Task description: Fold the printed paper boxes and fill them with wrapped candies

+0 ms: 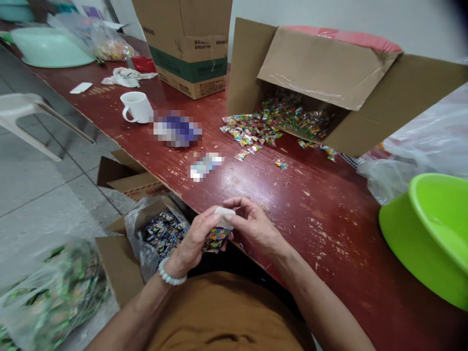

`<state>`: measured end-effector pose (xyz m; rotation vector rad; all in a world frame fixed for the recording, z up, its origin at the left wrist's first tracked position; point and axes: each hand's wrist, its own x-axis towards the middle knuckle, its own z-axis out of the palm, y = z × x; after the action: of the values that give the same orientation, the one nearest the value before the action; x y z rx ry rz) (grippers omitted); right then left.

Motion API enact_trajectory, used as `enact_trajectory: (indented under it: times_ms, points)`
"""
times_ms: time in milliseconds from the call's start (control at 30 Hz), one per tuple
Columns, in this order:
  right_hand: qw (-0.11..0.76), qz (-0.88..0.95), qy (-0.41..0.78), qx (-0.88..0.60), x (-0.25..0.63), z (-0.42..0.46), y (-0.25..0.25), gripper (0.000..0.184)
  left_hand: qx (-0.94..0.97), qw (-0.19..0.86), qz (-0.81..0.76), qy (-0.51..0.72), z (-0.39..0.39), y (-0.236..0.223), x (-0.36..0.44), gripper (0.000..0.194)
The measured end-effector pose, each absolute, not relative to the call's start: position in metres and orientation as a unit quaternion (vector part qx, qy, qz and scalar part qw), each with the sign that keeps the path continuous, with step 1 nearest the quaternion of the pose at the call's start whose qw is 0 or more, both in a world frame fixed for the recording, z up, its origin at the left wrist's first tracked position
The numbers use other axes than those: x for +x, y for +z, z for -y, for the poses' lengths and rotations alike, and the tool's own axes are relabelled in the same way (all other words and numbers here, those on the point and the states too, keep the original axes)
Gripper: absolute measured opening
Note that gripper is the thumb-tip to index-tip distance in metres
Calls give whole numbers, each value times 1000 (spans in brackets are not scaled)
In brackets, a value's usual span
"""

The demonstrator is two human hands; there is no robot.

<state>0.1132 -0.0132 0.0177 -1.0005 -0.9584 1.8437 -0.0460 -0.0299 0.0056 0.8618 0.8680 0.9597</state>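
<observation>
My left hand (197,231), with a pale bead bracelet (171,274) at the wrist, is closed around a small dark packet (216,239) printed in bright colours. A small white piece (224,214) shows at the packet's upper end; whether it is part of the packet or separate I cannot tell. My right hand (252,222) meets it from the other side, its thumb on the edge of the white piece and its forefinger curled behind. Both hands are over the table's near edge. Wrapped candies (252,129) spill from a tipped cardboard box (310,68) beyond them.
On the red table (321,204) stand a white mug (137,107), a taller carton (190,53) and a green basin (409,239). Below left, a lined box (120,268) contains dark packets (164,231), beside a plastic bag (58,287) of green packets. A white stool (25,107) stands farther left.
</observation>
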Motion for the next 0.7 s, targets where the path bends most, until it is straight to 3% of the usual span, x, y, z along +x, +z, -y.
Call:
enact_trajectory:
  times_ms: [133,267,400,500,700]
  points:
    - [408,336,785,-322,112,13,14,40,320,758,-350,448,30,6,-43,35]
    - [406,351,772,-342,106,15,7,33,318,750,-361,453,29,2,-40,40]
    - [479,517,566,-427,107,17,6,15,268,790,-356,420,26,4,-40,43]
    - [461,646,441,-419,112,20,8,13,200,825,-348,398,24,9,-42,52]
    - [425,511,641,-384,108,22,7,15,180,813,-376,407,25,5,-39,60]
